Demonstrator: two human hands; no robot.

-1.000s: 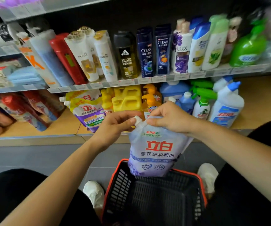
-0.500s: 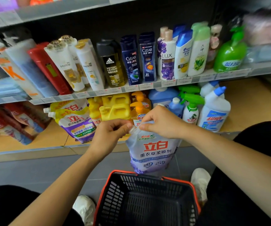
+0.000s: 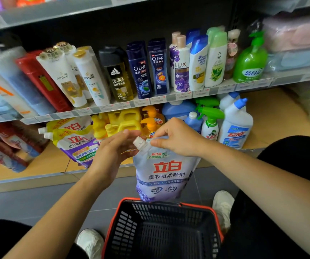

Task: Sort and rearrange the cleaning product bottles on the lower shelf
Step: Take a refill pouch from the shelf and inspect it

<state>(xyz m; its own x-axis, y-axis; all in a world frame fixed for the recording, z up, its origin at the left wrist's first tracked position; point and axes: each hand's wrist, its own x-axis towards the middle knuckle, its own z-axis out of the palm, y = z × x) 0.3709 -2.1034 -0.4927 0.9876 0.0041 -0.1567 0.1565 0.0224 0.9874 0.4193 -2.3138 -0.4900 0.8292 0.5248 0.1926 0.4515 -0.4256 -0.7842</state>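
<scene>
A lavender-and-white refill pouch (image 3: 166,171) with red characters hangs above the basket, in front of the lower shelf (image 3: 38,165). My right hand (image 3: 176,137) pinches its top edge, just right of the white spout cap (image 3: 139,142). Just left of the cap is my left hand (image 3: 113,152), fingers stretched out beside it and gripping nothing. Behind them on the lower shelf stand yellow-topped pouches (image 3: 75,144), yellow jugs (image 3: 124,118), orange pump bottles (image 3: 151,122), a blue jug (image 3: 176,109), a green-trigger spray bottle (image 3: 209,126) and a white blue-capped bottle (image 3: 234,126).
A black basket with a red rim (image 3: 113,227) sits on the grey floor between my white shoes, straight under the pouch. The shelf above (image 3: 169,99) carries shampoo and body-wash bottles. Red packs (image 3: 4,144) lie at the lower shelf's left. Bare wood shows at its right end.
The pouch has risen out of the basket toward the lower shelf. My left hand has let go of the spout cap and its fingers have straightened. My right hand keeps its pinch.
</scene>
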